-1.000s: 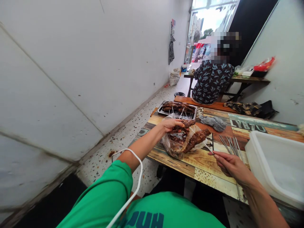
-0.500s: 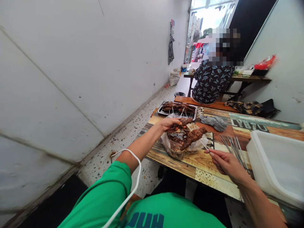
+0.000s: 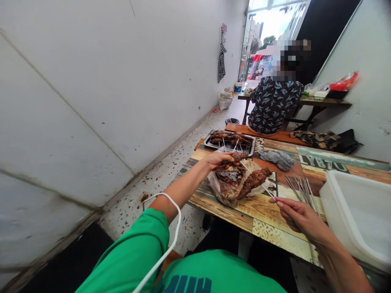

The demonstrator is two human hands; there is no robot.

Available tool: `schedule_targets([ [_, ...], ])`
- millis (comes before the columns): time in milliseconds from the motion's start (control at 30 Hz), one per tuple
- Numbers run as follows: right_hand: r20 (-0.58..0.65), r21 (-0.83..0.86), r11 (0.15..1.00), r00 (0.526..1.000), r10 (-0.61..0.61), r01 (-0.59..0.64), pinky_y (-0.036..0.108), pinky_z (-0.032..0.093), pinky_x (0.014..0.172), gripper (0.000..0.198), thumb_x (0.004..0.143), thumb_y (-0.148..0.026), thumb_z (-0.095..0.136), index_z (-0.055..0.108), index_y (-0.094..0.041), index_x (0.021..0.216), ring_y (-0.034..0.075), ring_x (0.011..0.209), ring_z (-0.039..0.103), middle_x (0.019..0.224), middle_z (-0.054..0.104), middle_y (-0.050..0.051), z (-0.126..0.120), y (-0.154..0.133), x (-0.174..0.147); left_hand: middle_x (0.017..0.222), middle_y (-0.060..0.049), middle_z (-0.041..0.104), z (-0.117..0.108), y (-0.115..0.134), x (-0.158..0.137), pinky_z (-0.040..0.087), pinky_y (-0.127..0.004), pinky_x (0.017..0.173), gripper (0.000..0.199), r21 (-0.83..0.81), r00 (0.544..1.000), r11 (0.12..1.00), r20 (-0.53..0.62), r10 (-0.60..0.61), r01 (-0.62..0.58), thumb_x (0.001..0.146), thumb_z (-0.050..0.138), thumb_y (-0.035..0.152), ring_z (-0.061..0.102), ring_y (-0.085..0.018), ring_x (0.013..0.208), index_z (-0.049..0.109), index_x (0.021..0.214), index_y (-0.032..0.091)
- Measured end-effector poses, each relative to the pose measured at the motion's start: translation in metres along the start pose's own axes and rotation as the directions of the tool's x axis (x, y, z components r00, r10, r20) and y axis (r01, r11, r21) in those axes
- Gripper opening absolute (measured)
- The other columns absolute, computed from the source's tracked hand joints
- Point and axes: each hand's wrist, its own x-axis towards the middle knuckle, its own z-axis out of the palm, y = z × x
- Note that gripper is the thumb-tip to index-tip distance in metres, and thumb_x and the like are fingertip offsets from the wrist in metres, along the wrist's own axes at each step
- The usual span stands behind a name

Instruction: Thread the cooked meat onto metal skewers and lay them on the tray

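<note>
My left hand is closed around a piece of dark, sauce-coated meat above an open clear plastic bag of similar meat. Between the thumb and fingers of my right hand is a thin metal skewer. It points up and left to a long reddish-brown chunk of meat at the bag's right side; how far it runs into the chunk is hidden. Behind the bag, a metal tray holds several dark meat pieces with skewer ends sticking out.
Loose metal skewers lie beside a white plastic tub on the right. A grey cloth glove or rag rests on the patterned table. Beyond it, a person sits on a wooden bench. A white cable crosses my left arm.
My right hand has moved slightly right and down with the skewer, and the long meat chunk has shifted right. My left hand still grips its piece in about the same place.
</note>
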Motion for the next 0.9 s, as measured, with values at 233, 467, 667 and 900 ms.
schedule_targets([
  [233,-0.022,-0.036,0.999,0.999,-0.023,0.022,0.02,0.011,0.038,0.083,0.062,-0.071,0.069,0.063,-0.008,0.117,0.003,0.04,0.019,0.053,0.025,-0.011,-0.003,-0.012,0.002,0.083,-0.008,0.071,0.0,0.011,-0.004,0.044,-0.011,0.044,0.035,0.024,0.999,0.999,0.034,0.025,-0.026,0.071,0.065,0.005,0.066,-0.01,0.062,0.063,0.106,0.012],
  [467,-0.014,-0.029,0.999,1.0,-0.014,0.013,0.021,0.01,0.039,0.081,0.065,-0.07,0.067,0.063,-0.009,0.119,0.004,0.04,0.018,0.051,0.023,-0.011,-0.008,-0.005,-0.005,0.079,-0.006,0.069,-0.002,0.01,-0.005,0.044,-0.01,0.044,0.031,0.008,1.0,1.0,-0.003,0.003,-0.003,0.071,0.065,0.005,0.063,-0.008,0.058,0.065,0.102,0.012],
  [667,0.012,-0.036,0.999,1.0,-0.017,0.018,0.021,0.01,0.039,0.081,0.068,-0.069,0.066,0.062,-0.008,0.121,0.004,0.04,0.018,0.053,0.024,-0.011,-0.005,0.0,-0.005,0.078,-0.006,0.07,-0.002,0.007,-0.003,0.044,-0.011,0.042,0.028,0.027,1.0,0.999,0.002,0.021,-0.021,0.072,0.064,0.006,0.06,-0.007,0.052,0.065,0.099,0.012],
  [900,0.008,-0.051,0.999,1.0,-0.014,0.015,0.021,0.01,0.039,0.083,0.067,-0.07,0.066,0.062,-0.008,0.121,0.004,0.041,0.018,0.053,0.023,-0.011,-0.005,-0.003,-0.006,0.078,-0.007,0.071,-0.002,0.007,-0.003,0.043,-0.013,0.044,0.027,0.044,0.999,0.998,0.007,0.04,-0.04,0.071,0.062,0.005,0.063,-0.009,0.056,0.065,0.097,0.01],
])
